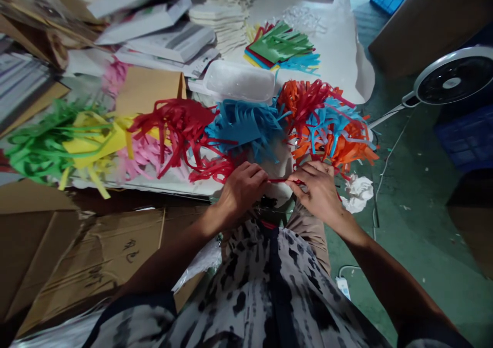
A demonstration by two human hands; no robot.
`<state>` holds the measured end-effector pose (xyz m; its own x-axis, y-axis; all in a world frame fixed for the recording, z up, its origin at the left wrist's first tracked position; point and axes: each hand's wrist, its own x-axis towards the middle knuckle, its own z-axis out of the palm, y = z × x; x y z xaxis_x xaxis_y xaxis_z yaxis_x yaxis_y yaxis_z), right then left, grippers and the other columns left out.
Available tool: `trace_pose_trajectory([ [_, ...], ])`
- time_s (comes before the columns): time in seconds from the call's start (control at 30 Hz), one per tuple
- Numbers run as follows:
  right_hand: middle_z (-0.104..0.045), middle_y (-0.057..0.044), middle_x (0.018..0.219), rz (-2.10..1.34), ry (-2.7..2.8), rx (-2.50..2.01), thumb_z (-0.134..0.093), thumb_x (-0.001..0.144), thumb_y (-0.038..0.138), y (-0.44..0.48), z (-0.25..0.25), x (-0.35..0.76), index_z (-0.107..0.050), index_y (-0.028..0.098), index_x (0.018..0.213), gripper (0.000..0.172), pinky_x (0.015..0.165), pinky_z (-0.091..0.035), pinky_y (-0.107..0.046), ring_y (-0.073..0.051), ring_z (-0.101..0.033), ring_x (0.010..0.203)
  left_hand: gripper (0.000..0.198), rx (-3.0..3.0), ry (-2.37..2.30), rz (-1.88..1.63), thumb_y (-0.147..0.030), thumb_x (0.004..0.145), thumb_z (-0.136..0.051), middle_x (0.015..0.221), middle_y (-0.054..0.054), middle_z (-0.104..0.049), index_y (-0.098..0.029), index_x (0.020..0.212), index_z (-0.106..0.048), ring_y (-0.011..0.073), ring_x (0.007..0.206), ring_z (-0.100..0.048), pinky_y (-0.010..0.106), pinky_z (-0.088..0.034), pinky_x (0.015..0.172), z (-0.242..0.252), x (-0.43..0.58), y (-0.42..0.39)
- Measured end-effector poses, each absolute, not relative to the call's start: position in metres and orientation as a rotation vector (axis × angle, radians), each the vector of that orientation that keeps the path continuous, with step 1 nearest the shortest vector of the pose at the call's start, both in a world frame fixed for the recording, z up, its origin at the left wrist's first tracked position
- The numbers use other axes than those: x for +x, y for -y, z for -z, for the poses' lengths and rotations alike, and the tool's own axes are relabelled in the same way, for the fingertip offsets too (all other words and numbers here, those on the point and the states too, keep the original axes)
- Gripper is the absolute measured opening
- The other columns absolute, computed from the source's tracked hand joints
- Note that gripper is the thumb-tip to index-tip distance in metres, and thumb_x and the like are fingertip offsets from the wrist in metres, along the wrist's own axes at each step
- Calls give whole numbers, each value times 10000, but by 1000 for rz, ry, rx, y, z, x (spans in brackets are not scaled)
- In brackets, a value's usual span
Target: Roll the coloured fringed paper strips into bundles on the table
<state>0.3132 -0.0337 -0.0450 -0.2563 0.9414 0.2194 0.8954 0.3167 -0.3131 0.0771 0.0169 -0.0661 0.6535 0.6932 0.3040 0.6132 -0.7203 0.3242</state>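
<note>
Head view: the left hand (242, 193) and right hand (315, 193) pinch a red strip (285, 181) at the table's (346, 65) near edge, below blue fringe (244, 124); a hard pull could tear it, a slack pinch drop it.

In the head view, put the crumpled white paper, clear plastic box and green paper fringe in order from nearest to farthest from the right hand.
From the right hand:
1. Crumpled white paper, just to its right.
2. Clear plastic box, ahead and leftward.
3. Green paper fringe, far left.

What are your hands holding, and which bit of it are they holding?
The left hand and right hand grip a thin red paper strip, one at each side of the visible stretch.
</note>
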Motion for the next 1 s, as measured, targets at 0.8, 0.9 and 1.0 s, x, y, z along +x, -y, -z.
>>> trace_pose_trajectory([
  [0.8, -771, -61, 1130, -26, 2213, -1740, -616, 954, 223, 36, 50, 306, -737, 252, 1117, 206, 951, -317, -453, -304, -586, 1177, 260, 2973, -907, -695, -161, 999, -633, 1122, 49, -798, -250, 1203, -767, 262, 1098, -652, 441, -447, 955, 69, 65, -16],
  [0.9, -784, -18, 1197, 73, 2346, -1541, -598, 969, 161, 45, 52, 304, -744, 307, 1190, 302, 1074, -283, -480, -279, -561, 1278, 262, 3008, -872, -707, -133, 982, -608, 1103, 72, -796, -195, 1183, -764, 264, 1088, -660, 454, -458, 984, 65, 66, -3],
  [1.0, -790, -28, 1215, 188, 2418, -1476, -616, 966, 149, 59, 53, 300, -730, 281, 1243, 328, 1107, -278, -484, -274, -562, 1289, 314, 2963, -835, -695, -196, 942, -635, 1150, 119, -776, -147, 1236, -733, 284, 1090, -662, 495, -468, 1010, 64, 61, 19],
])
